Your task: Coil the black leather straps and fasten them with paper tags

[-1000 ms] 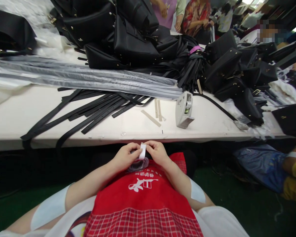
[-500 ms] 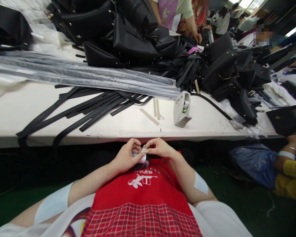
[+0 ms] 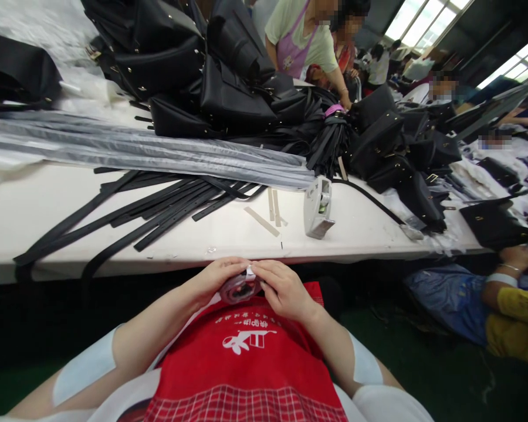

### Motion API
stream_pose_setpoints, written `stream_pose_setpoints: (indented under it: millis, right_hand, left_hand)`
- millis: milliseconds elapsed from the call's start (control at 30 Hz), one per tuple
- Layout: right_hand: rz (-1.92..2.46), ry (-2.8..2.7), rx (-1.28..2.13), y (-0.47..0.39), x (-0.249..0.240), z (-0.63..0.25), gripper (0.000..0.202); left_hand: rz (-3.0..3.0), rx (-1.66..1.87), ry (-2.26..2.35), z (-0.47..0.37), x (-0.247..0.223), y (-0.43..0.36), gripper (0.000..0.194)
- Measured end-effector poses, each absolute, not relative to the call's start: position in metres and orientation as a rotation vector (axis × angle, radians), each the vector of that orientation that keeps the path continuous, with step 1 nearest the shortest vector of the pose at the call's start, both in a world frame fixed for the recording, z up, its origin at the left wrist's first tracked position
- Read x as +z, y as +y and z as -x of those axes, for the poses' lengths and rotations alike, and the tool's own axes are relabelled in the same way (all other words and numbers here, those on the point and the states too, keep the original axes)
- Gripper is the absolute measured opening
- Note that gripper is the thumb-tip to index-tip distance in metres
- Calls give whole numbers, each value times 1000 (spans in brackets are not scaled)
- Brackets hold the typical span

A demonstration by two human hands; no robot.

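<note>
In front of the red apron, just off the table's edge, both hands are closed on what looks like a roll of clear tape. It is round and see-through, with a dark middle and a small white piece at its top. My left hand grips its left and top side, thumb and fingers drawn together. Fingers of my right hand press on its upper right side and partly hide it. A white tape dispenser stands on the table beyond my right hand, with several beige strips beside it.
Black straps lie across the white table, some hanging over its front edge. Behind them stretch long plastic-wrapped bundles and piled black bags. A co-worker leans over the far side; another person's arm is at right.
My hands have drawn together over the roll, and it now shows its round side. The right fingers have gone from pinching a white end to lying along the top. The view has tilted up slightly.
</note>
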State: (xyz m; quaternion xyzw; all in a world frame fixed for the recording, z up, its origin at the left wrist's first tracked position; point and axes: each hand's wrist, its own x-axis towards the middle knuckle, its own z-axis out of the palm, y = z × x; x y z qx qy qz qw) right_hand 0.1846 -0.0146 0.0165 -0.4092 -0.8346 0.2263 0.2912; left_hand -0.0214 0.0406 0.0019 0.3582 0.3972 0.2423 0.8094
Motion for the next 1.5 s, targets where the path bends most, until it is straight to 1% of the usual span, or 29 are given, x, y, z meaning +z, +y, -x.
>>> stream_pose_setpoints:
  millis: [67,233,333,400,467,567,633,767,867,1000,1133,1233,1333,1433,1500]
  right_hand:
    - [1136,-2165,576,-17,16,-184,46]
    - [1270,-2139,395,-30,13,-172,68]
    - [1227,-2233,268,-30,14,-170,71]
    - [1162,-2296,201,-18,18,-184,68]
    - [1238,-2205,106,5,24,-213,59]
    - [1657,-1595,47,49,32,-273,39]
    - [1815,-1278,122,76,32,-307,31]
    - [1826,-1186,311,103,19,-333,34]
    - [1792,-1131,348,94,6,-328,33]
    - [1802,-1061,372,67,-8,-323,30]
    - [1815,-1011,574,49,-15,-315,34]
    - [1769,-1033,744,35,-5,-293,36]
    - [1630,-1125,1015,17,16,-258,37]
    - [1429,-1202,1304,2,31,-223,37]
    - [1386,-1225,1403,-2,33,-206,38]
  left_hand:
    - [-726,499,876,14,3,40,41]
    - [-707,471,833,8,3,44,43]
    - [-731,505,807,8,6,48,43]
    - [-737,536,802,8,8,50,45]
    - [-746,557,824,9,10,50,49]
    - [-768,547,879,10,12,49,52]
    - [-784,535,883,10,11,48,52]
    - [-793,519,884,4,5,45,55]
    - [-779,499,889,1,5,42,58]
    - [-758,550,887,2,12,37,50]
    - [-807,598,883,-1,16,36,49]
    - [-912,612,885,-8,15,36,54]
    - [-1036,644,918,-15,16,36,56]
    - [-1135,695,975,-19,19,36,51]
    - [-1215,721,1007,-20,22,35,45]
